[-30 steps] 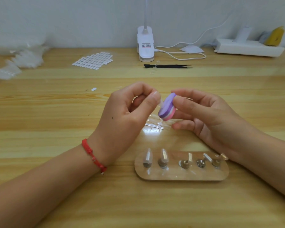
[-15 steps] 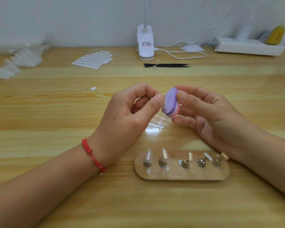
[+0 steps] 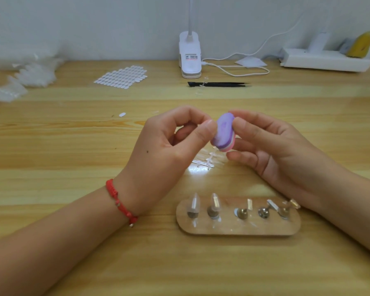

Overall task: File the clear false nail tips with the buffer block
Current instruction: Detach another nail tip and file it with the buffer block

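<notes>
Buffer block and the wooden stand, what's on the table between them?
In the head view, a few small clear plastic pieces lie on the table between the buffer block and the wooden stand.

Counter (image 3: 73, 146), front to back:
- holder board (image 3: 237, 230) front, right of centre; posts in row on it, nail tips (image 3: 193, 205) on two leftmost
- sprue pieces (image 3: 203, 162) behind board
- buffer block (image 3: 223, 131) above them, between left hand (image 3: 165, 146) and right hand (image 3: 271, 146)
- tweezers (image 3: 220, 84) further back
- clip lamp base (image 3: 190, 56) behind tweezers, by wall
- tab sheet (image 3: 121, 77) left of lamp
- plastic bags (image 3: 30, 75) far left
- power strip (image 3: 325, 60) back right
</notes>
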